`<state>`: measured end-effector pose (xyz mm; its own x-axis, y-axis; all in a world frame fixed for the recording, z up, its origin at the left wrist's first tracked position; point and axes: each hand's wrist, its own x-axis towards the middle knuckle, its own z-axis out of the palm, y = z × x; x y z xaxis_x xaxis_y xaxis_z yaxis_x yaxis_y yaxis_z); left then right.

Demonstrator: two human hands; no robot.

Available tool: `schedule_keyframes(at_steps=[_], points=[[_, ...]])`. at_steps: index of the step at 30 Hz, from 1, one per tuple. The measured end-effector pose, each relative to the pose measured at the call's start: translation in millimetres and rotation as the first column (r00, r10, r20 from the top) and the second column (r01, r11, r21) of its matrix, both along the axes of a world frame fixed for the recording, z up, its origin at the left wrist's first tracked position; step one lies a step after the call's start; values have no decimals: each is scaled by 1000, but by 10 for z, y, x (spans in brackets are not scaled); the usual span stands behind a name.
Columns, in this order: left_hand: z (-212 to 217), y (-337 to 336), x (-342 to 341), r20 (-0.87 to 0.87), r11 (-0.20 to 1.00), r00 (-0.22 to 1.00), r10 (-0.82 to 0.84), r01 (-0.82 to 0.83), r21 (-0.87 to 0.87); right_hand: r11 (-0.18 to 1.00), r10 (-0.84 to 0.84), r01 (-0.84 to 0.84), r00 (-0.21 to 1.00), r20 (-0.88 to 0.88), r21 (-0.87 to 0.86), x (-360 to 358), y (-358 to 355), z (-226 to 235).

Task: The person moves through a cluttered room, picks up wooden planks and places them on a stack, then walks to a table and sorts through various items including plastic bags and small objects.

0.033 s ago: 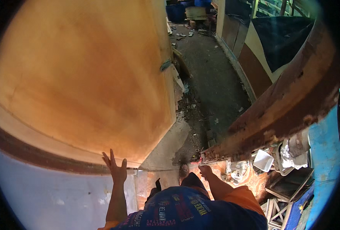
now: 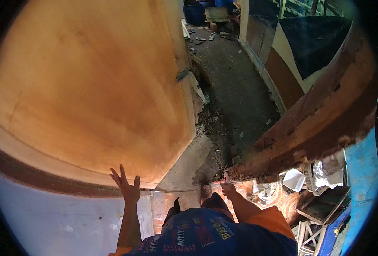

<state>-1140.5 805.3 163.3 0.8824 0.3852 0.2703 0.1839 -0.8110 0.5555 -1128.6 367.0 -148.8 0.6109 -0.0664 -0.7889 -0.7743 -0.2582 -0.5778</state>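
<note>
My left hand point(image 2: 130, 187) is raised with its fingers spread, holding nothing. Its fingertips overlap the bottom edge of a large orange-brown door panel point(image 2: 91, 94) in the picture; whether they touch it I cannot tell. My right hand point(image 2: 228, 190) has its fingers curled in beside the lower end of a worn brown wooden door post point(image 2: 300, 136). A tiny reddish spot shows by those fingers, but what they hold, if anything, is too small to make out.
Beyond the doorway runs a dark concrete passage point(image 2: 240, 81), with rubble point(image 2: 212, 123) along its left side and blue barrels point(image 2: 194, 15) at the far end. To my right are a white plastic container point(image 2: 293, 179), a wire basket and wooden frames point(image 2: 310, 237). My foot point(image 2: 205, 191) stands at the threshold.
The view has shifted very slightly. Both hands stay in nearly the same places, the left one still spread and the right one still curled by the post.
</note>
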Motion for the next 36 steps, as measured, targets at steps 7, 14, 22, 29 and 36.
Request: schedule_keyframes(at_steps=[7, 14, 22, 29, 36], points=[[767, -430, 1255, 214, 955, 976, -32, -33, 296, 738, -441, 500, 866, -236, 454, 1120, 1, -455], [838, -247, 2211, 289, 873, 957, 1, -142, 467, 470, -617, 776, 630, -472, 421, 1864, 304, -328], [382, -76, 2824, 336, 763, 936, 108, -295, 575, 460, -781, 835, 542, -309, 302, 2599, -317, -205], [156, -194, 3228, 314, 781, 926, -211, -34, 624, 516, -740, 782, 613, -279, 350, 3594, -251, 203], [403, -518, 3833, 233, 646, 903, -361, 62, 761, 594, -691, 729, 679, -248, 339, 4891, 149, 313]])
